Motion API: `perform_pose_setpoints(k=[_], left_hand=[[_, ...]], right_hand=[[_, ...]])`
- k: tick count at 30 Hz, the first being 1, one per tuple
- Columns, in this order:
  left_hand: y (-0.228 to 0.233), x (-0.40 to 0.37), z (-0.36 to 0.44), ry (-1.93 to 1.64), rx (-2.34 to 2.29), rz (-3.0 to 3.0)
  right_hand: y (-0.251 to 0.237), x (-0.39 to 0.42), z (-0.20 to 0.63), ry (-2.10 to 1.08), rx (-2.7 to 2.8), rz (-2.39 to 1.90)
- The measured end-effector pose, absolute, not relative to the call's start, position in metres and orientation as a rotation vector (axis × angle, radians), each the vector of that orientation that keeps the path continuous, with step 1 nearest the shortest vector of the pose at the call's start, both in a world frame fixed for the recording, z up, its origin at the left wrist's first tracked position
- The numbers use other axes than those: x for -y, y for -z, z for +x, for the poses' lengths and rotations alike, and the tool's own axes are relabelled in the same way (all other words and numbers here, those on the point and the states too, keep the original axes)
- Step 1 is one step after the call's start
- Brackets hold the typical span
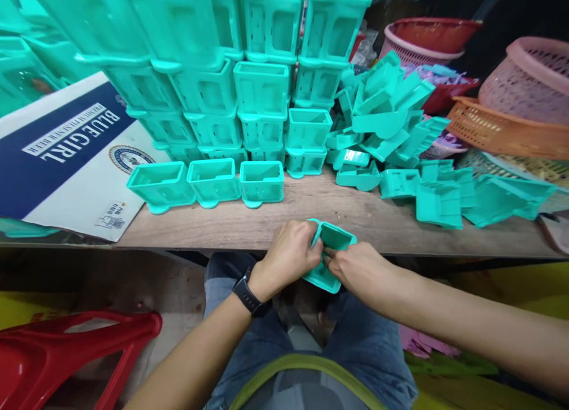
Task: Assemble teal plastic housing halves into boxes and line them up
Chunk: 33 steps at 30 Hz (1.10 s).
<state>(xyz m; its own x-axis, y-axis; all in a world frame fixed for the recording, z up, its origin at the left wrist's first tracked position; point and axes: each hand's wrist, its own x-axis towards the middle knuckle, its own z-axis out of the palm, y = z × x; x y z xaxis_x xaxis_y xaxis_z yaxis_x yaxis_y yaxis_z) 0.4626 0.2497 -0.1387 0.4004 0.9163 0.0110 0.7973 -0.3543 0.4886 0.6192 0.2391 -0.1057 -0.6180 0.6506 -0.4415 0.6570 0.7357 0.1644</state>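
Observation:
Over the front edge of the table, a teal plastic box (335, 237) is tilted between my two hands. Its opening faces up toward me. My left hand (293, 250), with a dark watch on the wrist, is closed around the box's left side. On the right side my right hand (358, 271) is closed, its fingers pressed at the box wall and partly hidden inside. Behind my hands, three similar boxes (213, 182) stand in a row on the wooden table (222, 223).
Tall stacks of teal boxes (267, 90) rise at the back. Loose teal plastic parts (391, 125) are heaped to the right, near pink and orange baskets (493, 125). A cardboard sheet (66, 161) leans at left. A red plastic stool (80, 345) lies below left.

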Motion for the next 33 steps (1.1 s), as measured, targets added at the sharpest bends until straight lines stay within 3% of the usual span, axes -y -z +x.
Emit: perform_pose_setpoints(k=[17, 33], left_hand=[[0.143, -0.250, 0.468, -0.596, -1.500, 2.170], [0.149, -0.252, 0.473, -0.684, -1.435, 2.154]], right_hand=[[0.106, -0.241, 0.632, -0.081, -2.484, 0.959], [0.086, -0.260, 0.618, 0.250, -2.256, 0.950]])
